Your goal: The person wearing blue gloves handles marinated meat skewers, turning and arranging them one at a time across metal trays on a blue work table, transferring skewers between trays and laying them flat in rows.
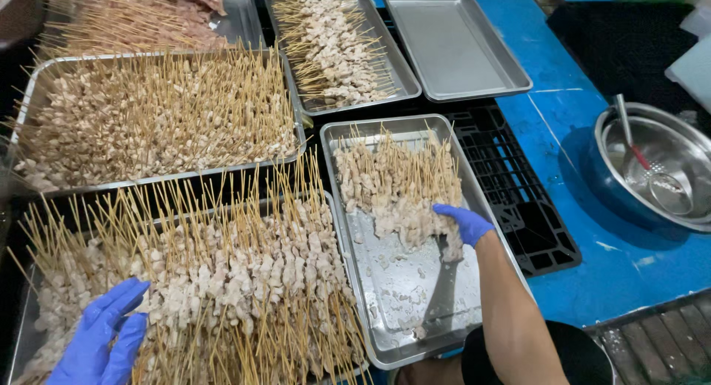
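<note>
A blue counter [563, 118] fills the right side, with a black slatted plastic pallet [518, 207] lying under the metal trays and a strip of dark grating at the lower right corner.

The largest tray [33, 89] sits at the upper left, heaped with raw meat skewers whose bare stick ends point up and away from the person. Just below it, the near left tray [29, 318] holds a thick pile of skewers [237, 281], the long sticks fanning upward and away; the gloved left hand [100, 340] rests on this pile at its near left edge, fingers spread wide and flat, gripping nothing.

The middle tray [400, 311] runs lengthwise away from the person. Its far half carries a bundle of skewers [392, 185] with sticks pointing away and meat ends toward the person; its near half is bare wet metal with scraps. The gloved right hand [463, 222] lies on the near right edge of this bundle, fingers curled over the meat.

Farther back stand a smaller tray [404, 78] of skewers and an empty tray [452, 44]. A steel bowl [666, 141] at right holds a wire skimmer [655, 178].
</note>
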{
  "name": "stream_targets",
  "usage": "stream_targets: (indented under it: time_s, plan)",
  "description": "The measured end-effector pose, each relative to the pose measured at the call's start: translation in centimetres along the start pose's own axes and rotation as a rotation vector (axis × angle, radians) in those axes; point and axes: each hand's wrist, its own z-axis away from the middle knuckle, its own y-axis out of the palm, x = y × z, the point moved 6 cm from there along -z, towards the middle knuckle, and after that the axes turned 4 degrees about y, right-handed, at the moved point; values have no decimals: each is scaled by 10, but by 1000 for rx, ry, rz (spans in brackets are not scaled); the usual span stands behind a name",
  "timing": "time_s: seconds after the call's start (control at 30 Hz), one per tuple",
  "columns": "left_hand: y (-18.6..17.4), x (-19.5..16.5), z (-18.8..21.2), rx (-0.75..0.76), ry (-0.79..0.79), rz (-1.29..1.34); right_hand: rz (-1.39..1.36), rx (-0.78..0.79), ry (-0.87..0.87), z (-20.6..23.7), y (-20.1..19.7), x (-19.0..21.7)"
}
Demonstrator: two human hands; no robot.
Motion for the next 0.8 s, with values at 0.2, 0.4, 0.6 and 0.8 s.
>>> stream_targets:
  time_s: [0.2, 0.4, 0.6, 0.8]
  plan:
    - [-4, -14, -3, -55, 150, 9, -225, -146, -115, 33, 22, -77]
    - [-14, -35, 1, -52, 225, 32, -206, -304, -291, 72, 48, -126]
    - [-29, -60, 22, -115, 131, 21, -96, -235, -127, 95, 24, -115]
    - [-37, -71, 27, -75, 32, 73, -228, -242, -73, 103, -3, -121]
